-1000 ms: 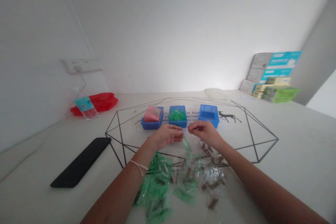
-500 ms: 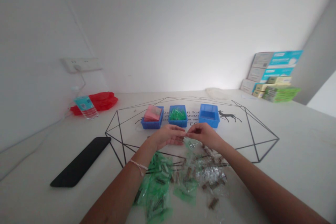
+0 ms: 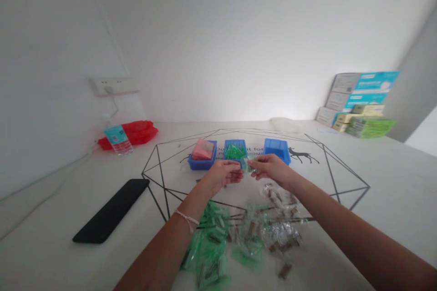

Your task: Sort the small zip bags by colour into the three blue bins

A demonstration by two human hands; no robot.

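Observation:
A small clear, greenish plastic bag (image 3: pixel 246 164) is stretched between my hands, just in front of the middle blue bin. My right hand (image 3: pixel 271 170) pinches its right side between thumb and fingers. On the other side, the curled fingers of my left hand (image 3: pixel 225 176) close on its left edge; the exact grip is blurred. Below my hands lies a pile of green plastic packets (image 3: pixel 211 236) with small dark and pale pieces inside. Clear packets (image 3: pixel 283 232) holding brown and silvery pieces are heaped to their right.
Three blue bins stand beyond my hands: one with pink sheets (image 3: pixel 203 149), one with green slim pieces (image 3: pixel 235 151), and a right bin (image 3: pixel 276 148). A black flat pad (image 3: pixel 111 211), a bottle (image 3: pixel 118 140) and a red bag (image 3: pixel 139 132) lie left. Boxes (image 3: pixel 358 100) are stacked back right.
The small bag has come up from below my right hand to between both hands. My right hand has moved slightly right and up, and the view has shifted a little.

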